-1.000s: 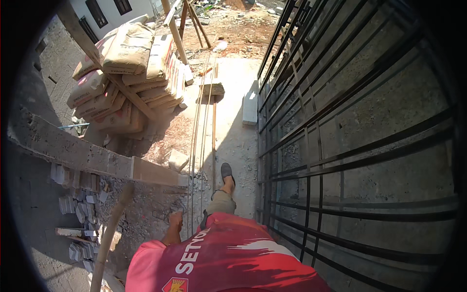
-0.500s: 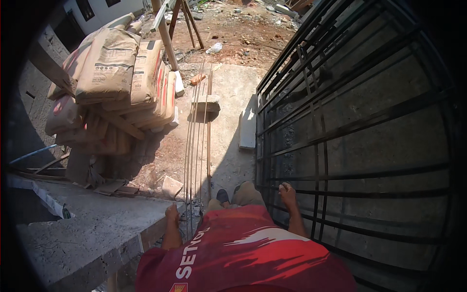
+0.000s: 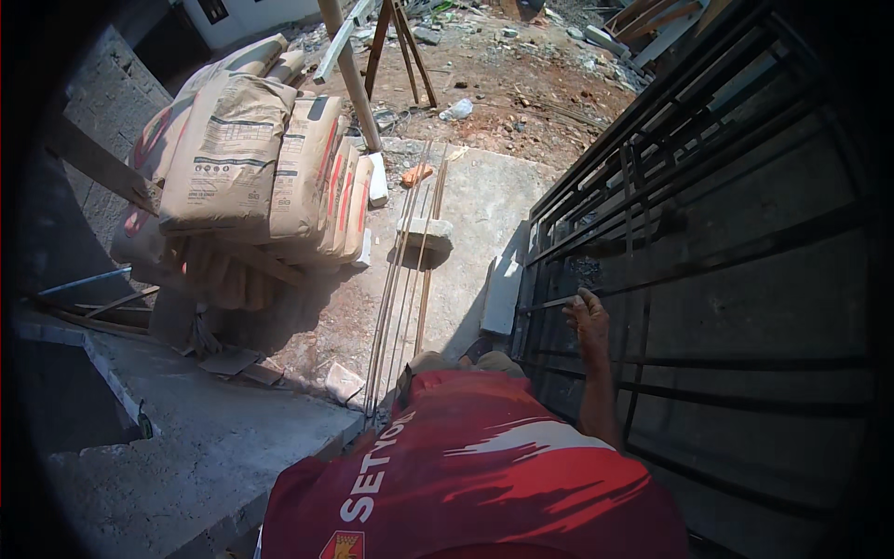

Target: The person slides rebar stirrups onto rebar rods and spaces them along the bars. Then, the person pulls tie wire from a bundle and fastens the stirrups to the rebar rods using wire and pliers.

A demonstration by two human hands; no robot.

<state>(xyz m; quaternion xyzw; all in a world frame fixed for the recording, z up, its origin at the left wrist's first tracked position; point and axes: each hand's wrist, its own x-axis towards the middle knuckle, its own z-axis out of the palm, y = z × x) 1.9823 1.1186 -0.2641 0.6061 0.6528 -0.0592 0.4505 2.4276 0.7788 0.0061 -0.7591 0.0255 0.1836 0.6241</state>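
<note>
My right hand (image 3: 589,321) is raised beside the black metal bar frame (image 3: 643,279). Its fingers are curled together, and anything they may pinch is too small or hidden to make out. Whether the hand touches a bar behind it cannot be told. My left hand is out of sight. Long thin steel rods (image 3: 396,307) lie ahead of me, crossing over a concrete block (image 3: 433,235). Right of the rods, a pale block (image 3: 501,296) lies against the foot of the frame.
Stacked brown paper sacks (image 3: 233,158) stand at the left, with a wooden pole (image 3: 349,70) behind. A concrete slab (image 3: 205,419) with an opening borders my left side. Farther off, rubble covers red soil (image 3: 521,74). An orange brick piece (image 3: 416,175) lies near the rods.
My right hand has swung forward and up along the metal frame. My left hand has dropped out of view. The sacks and rods now appear farther right in the picture.
</note>
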